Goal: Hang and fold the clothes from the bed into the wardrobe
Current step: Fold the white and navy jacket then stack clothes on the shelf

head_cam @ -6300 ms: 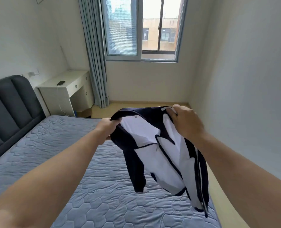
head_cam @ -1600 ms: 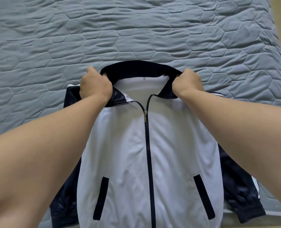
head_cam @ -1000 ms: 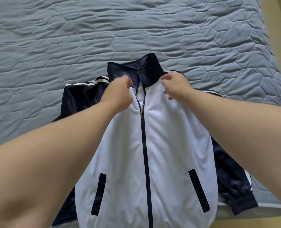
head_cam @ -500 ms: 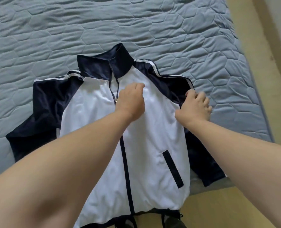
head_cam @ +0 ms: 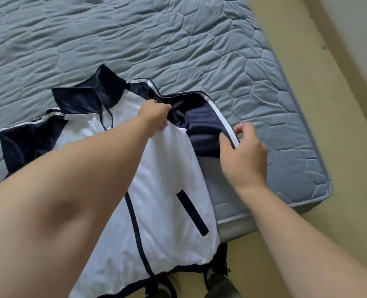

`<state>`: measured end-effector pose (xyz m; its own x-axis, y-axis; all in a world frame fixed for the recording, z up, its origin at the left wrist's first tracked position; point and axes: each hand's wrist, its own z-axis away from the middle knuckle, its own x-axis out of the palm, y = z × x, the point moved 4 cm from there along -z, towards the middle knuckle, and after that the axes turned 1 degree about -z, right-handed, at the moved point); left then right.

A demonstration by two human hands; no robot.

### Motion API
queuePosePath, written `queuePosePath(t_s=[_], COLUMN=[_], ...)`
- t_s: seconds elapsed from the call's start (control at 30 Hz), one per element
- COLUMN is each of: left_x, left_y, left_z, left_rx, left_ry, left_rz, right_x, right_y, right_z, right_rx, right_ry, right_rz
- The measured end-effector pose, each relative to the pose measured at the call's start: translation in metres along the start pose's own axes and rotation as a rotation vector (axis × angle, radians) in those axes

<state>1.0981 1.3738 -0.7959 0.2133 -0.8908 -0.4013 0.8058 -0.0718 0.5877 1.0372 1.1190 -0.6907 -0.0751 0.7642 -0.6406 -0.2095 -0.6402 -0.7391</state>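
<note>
The jacket lies on the bed, overhanging its near edge above the floor.

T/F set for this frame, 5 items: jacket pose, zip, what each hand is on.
1. The white and navy zip-up jacket lies front up on the grey-blue quilted mattress. True.
2. The jacket's zip is open all the way down. False: it is closed along the white front, with only the collar parted.
3. The right hand pinches the navy sleeve with a white stripe. True.
4. The left hand rests on bare mattress, away from the jacket. False: its grip is on the jacket at the shoulder seam.
5. The jacket's navy hem hangs past the mattress edge. True.
</note>
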Motion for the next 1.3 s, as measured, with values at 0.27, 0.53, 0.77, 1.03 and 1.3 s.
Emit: queuePosePath(t_s=[0.27,0.53,0.77,1.03,1.3], left_x=[0.023,0.008,-0.02,-0.037,-0.04], left_y=[0.03,0.025,-0.004,-0.072,-0.178], left_z=[0.017,0.006,0.002,0.048,0.097], left_rx=[-0.147,-0.101,-0.181,-0.261,-0.254], left_ry=[-0.263,-0.129,-0.153,-0.438,-0.158], left_rz=[0.164,-0.022,0.227,0.035,-0.078], right_x=[0.003,0.068,0.117,0.095,0.103], right_y=[-0.05,-0.021,0.003,0.04,0.062], right_z=[0.099,0.133,0.169,0.067,0.051], right_rx=[-0.382,-0.125,0.293,0.347,0.313], right_ry=[-0.512,-1.06,-1.437,-0.37,-0.564], right_rz=[0.365,0.402,0.087,0.183,0.262])
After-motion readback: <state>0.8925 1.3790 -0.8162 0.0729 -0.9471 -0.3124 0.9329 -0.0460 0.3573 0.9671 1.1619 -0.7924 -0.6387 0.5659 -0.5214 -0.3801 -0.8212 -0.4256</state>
